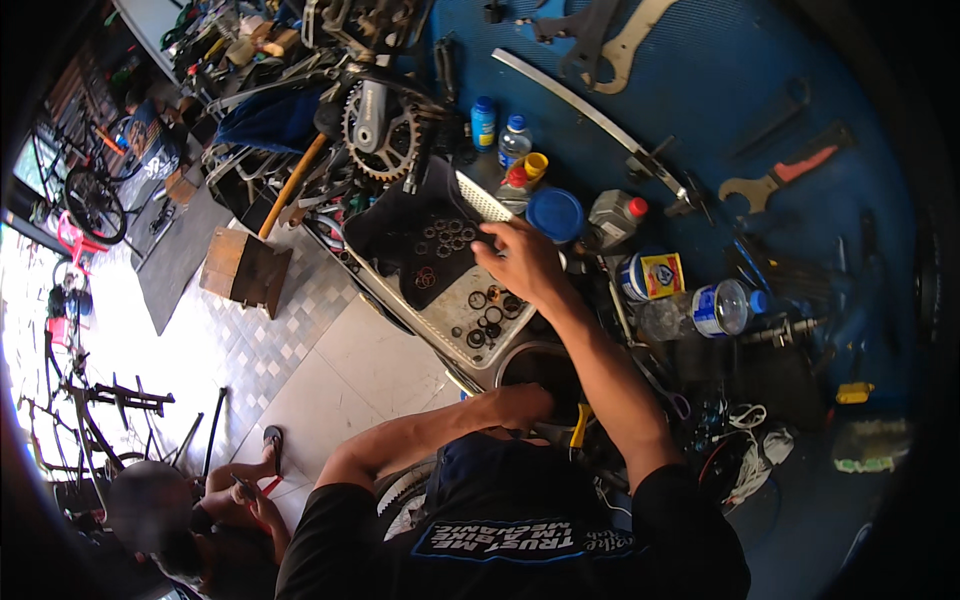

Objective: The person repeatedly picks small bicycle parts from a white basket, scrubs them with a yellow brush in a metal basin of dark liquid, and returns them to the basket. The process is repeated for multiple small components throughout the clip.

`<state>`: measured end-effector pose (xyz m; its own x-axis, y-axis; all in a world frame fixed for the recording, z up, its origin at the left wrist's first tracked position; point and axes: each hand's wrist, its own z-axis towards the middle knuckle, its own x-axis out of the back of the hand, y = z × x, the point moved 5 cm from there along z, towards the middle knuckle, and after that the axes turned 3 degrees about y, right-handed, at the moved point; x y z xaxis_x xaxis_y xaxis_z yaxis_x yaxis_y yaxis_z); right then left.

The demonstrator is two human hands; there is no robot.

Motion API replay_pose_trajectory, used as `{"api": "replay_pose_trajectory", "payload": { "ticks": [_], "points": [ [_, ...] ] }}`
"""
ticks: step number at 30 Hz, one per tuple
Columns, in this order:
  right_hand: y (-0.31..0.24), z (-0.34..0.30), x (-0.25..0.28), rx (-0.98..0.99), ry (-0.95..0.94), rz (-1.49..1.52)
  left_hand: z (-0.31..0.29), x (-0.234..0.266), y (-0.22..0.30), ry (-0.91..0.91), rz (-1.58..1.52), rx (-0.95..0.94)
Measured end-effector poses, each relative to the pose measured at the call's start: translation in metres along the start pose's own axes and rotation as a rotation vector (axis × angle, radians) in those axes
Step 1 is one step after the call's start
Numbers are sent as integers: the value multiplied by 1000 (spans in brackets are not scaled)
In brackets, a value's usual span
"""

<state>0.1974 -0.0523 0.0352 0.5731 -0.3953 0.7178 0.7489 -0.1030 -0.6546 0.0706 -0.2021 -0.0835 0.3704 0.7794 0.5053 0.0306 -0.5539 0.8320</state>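
Note:
My right hand [519, 259] is over the right side of a white plastic tray [484, 197], its thumb and fingers apart and nothing visible between them. In the tray lies a dark cloth [385, 233] with several small bearing rings [450, 238] in rows and a few thin reddish rings [425, 277]. On the bare tray floor nearer me are several black and brown rings [490, 318]. My left hand [524, 403] reaches over the near rim of a round container [527, 350] beside the tray; its fingers are in shadow and hidden.
Bottles, including a clear one [720, 308], a blue-lidded tub [554, 214] and a grey jug [617, 218] stand right of the tray. A bicycle crankset [378, 128] is behind it. A wooden block [243, 272] and hammer handle stand left. Another person [190, 520] sits lower left.

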Motion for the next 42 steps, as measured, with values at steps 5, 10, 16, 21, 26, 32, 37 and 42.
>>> {"api": "replay_pose_trajectory", "payload": {
  "ticks": [5, 10, 16, 21, 26, 32, 37, 42],
  "points": [
    [22, -90, 106, -76, 72, -60, -9, 19, 19, 76, -43, 180],
    [59, -192, 162, -212, 156, 19, -29, 72, 53, 340, -89, 52],
    [72, -277, 201, -491, 247, -26, -86, 207, -47, 761, 199, 244],
    [92, -316, 199, -468, 311, -15, -144, 281, -163, 969, 449, 691],
    [84, -332, 201, -561, 330, 63, -141, 291, -189, 958, 463, 796],
    [88, -340, 202, -568, 320, 67, -152, 301, -176, 987, 472, 666],
    [74, -337, 185, -481, 259, -14, -125, 268, -100, 1065, 417, 426],
    [45, -327, 121, -337, -43, 26, -52, 147, 49, 770, 526, 384]
  ]
}}
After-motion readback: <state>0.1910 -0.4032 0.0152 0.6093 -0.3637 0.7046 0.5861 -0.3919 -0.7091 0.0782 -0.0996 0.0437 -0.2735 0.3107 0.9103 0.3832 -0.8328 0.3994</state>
